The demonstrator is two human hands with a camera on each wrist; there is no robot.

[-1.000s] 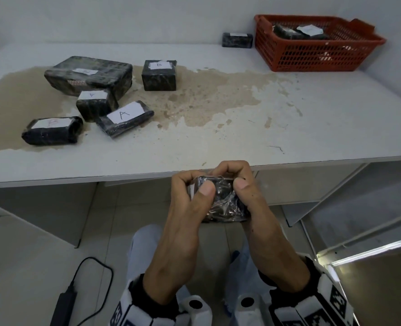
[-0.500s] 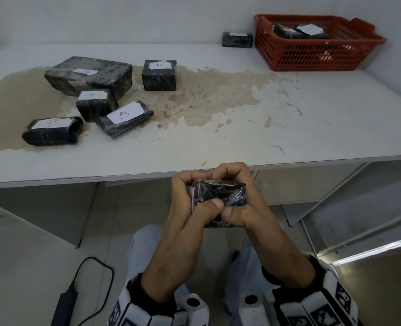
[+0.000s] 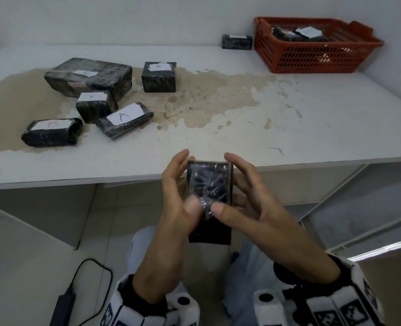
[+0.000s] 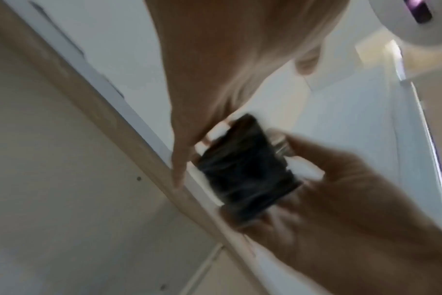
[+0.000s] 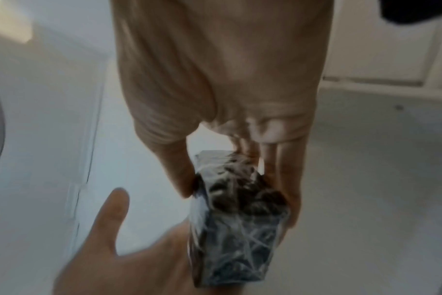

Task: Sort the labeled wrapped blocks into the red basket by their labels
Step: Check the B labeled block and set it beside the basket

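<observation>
I hold a black wrapped block point(image 3: 207, 184) in front of the table's front edge; no label shows on the face I see. My right hand point(image 3: 239, 194) pinches it between thumb and fingers, seen close in the right wrist view point(image 5: 240, 199). My left hand point(image 3: 178, 182) lies with straight fingers along the block's left side point(image 4: 242, 175), its thumb beside the lower corner. The red basket point(image 3: 312, 60) stands at the far right with wrapped blocks point(image 3: 289, 35) inside. Labeled blocks lie on the left of the table: B point(image 3: 159, 77), A point(image 3: 124, 120), a small A point(image 3: 96, 107), a pink B point(image 3: 51, 132).
A large wrapped parcel point(image 3: 89, 76) lies at the back left on a brown stain. One small block point(image 3: 237, 42) sits by the wall next to the basket. The white table point(image 3: 289, 128) runs across the view. A charger with its cable point(image 3: 63, 307) lies on the floor at the left.
The block has turned from crosswise to lengthwise and risen toward the table edge. Both hands' fingers have uncurled; the left hand now lies straight beside it.
</observation>
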